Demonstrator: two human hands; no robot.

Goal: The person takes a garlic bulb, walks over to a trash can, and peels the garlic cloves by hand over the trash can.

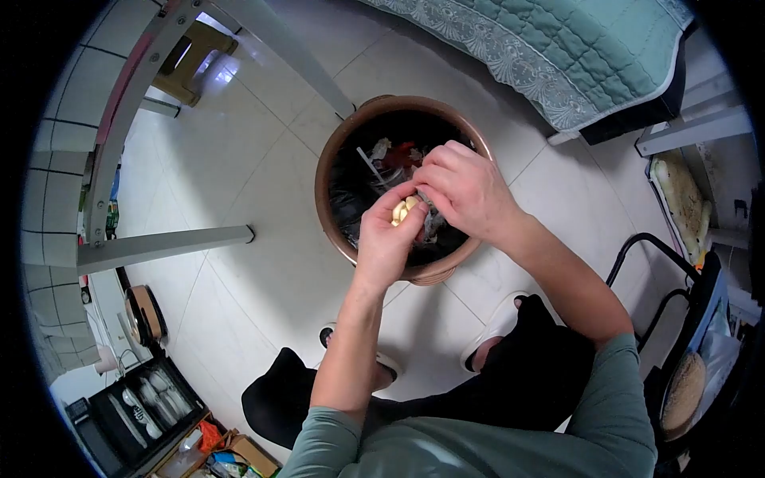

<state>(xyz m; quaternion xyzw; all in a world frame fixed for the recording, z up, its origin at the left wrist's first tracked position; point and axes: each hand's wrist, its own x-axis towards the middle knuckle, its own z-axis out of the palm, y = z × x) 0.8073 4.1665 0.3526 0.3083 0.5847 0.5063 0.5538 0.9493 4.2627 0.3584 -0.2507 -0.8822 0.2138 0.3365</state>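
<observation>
Several pale yellow peeled garlic cloves (404, 209) lie in the curled fingers of my left hand (384, 245). My right hand (464, 190) is closed in a pinch, its fingertips touching those of the left. What the right fingers pinch is mostly hidden; a small greyish bit shows at the fingertips. Both hands are above a brown round bin (322, 187) lined with a black bag (348, 159). Inside the bin, a white stick (370, 167), something red and scraps of waste are visible.
A table frame with grey metal legs (171, 248) stands at the left. A bed with a green quilted cover (590, 60) is at the upper right. An open black case (131, 414) lies at the lower left, and a black-framed chair (689, 319) is at the right.
</observation>
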